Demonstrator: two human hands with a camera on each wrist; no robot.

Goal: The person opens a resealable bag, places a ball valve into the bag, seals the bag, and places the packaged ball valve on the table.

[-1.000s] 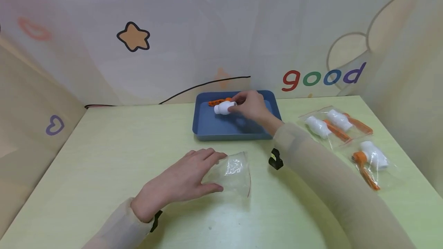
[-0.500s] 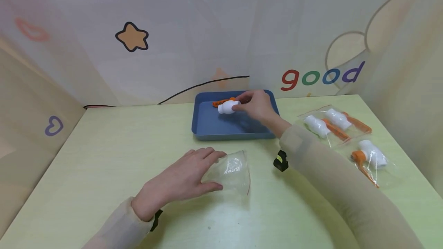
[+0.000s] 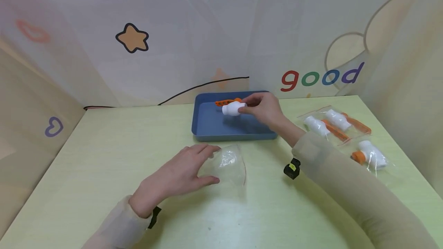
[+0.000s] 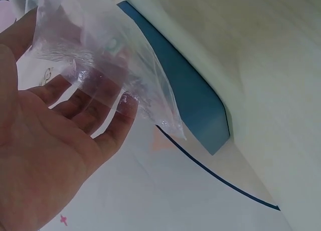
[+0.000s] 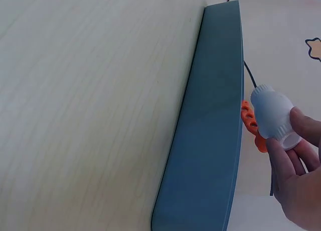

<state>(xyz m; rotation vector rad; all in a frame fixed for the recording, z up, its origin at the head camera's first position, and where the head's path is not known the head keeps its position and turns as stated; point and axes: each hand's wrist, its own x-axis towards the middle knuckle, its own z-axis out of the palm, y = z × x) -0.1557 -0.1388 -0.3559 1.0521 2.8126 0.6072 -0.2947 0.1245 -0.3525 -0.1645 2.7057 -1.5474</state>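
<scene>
In my right hand (image 3: pixel 265 108) I pinch a white bottle-shaped plastic piece (image 5: pixel 273 115) with ribbed ends, between thumb and fingers. Close behind it, an orange handle-like piece (image 5: pixel 249 118) with holes is held in the same hand. Both are over the blue tray (image 3: pixel 214 129), above its floor. A clear plastic zip bag (image 3: pixel 226 164) with a red line along its edge is held between the spread thumb and curved fingers of my left hand (image 3: pixel 176 172). In the left wrist view the bag (image 4: pixel 95 55) looks loose, and fingers show through it.
Several clear bags, each with a white piece (image 3: pixel 373 153) and an orange part (image 3: pixel 336 130), lie at the table's right side. The tray stands against the back curtain (image 3: pixel 194 41). The pale green table (image 3: pixel 121 145) reaches the side curtains.
My right hand has shifted right over the tray, and the white and orange pieces have travelled with it. My left hand has moved slightly left and back with the bag.
</scene>
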